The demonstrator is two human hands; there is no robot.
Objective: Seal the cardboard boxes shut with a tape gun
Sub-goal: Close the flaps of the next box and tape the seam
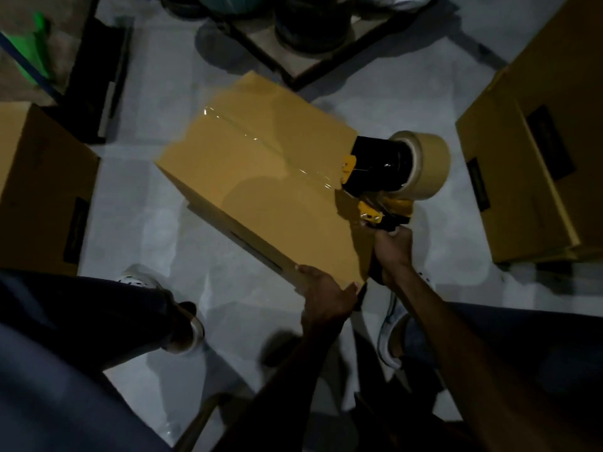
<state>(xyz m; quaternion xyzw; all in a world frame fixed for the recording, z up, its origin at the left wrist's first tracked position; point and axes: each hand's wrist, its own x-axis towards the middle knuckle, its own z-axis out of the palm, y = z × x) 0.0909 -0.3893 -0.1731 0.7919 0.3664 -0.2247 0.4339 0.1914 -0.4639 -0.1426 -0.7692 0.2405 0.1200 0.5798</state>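
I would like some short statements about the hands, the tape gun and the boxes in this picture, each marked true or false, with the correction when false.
1. The right hand grips the handle of the tape gun. True.
2. The left hand lies flat on the floor. False: it holds the near corner of the middle box.
3. A strip of clear tape already runs along the top seam of the middle box. True.
4. The tape gun is at the far end of the middle box. False: it is at the box's right edge, beside the right hand.
5. More cardboard boxes stand at the left and right. True.
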